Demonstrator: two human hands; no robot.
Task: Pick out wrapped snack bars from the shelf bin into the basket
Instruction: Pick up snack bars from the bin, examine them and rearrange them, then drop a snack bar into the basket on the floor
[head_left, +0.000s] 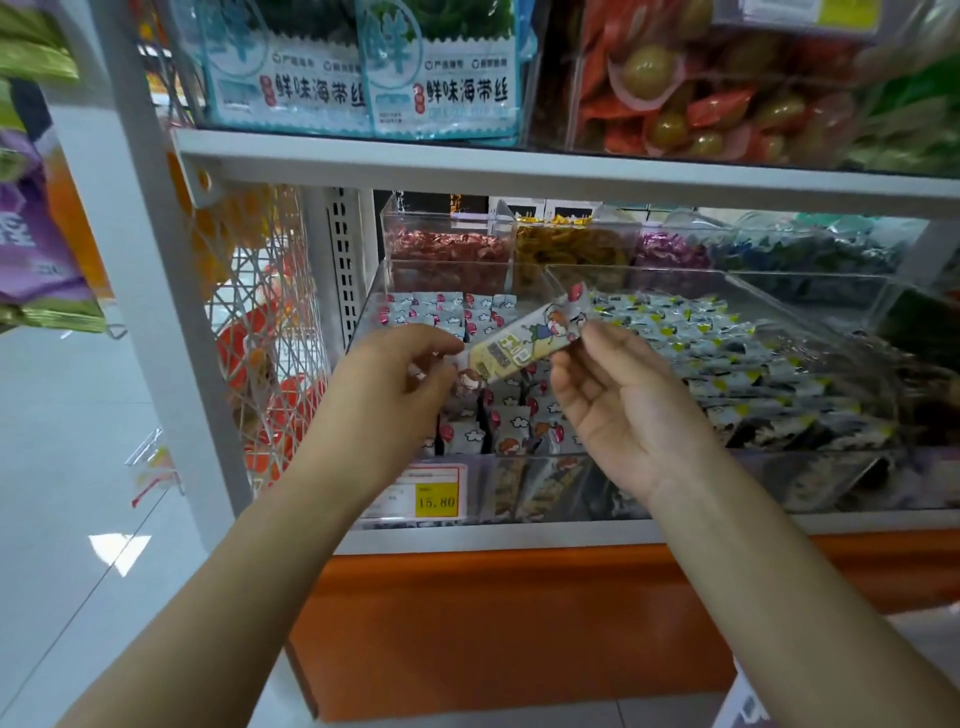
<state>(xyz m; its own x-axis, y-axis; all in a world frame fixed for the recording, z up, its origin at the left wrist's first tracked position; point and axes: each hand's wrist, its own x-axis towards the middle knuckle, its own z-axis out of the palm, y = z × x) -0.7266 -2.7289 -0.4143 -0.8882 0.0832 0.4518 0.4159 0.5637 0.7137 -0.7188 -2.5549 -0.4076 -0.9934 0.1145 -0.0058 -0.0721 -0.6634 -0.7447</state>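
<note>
1. The snack bar (524, 345) is held tilted in the air above the shelf bin (498, 488), with its higher end toward 2 o'clock. It is clear of the other bars below.
2. The lower end is pinched by the left hand (395, 384), whose fingers are curled. The upper crimped end is pinched by thumb and forefinger of the right hand (618, 395), and the remaining fingers are loosely spread.
3. Risk: only the thin wrapper ends are gripped. If the hands are drawn apart, a seal could be torn or a slippery end lost.
4. Risk: a dropped bar would probably fall back among identical bars at 6 o'clock. It could also fall into the neighbouring bin (639, 268) at 3 o'clock and be mixed with different stock.
5. Risk: no basket can be identified with certainty. A wire mesh (265, 332) is seen at 9 o'clock, but its purpose cannot be told. A one-handed carry out of view would be required, during which the grip could be weakened.
</note>
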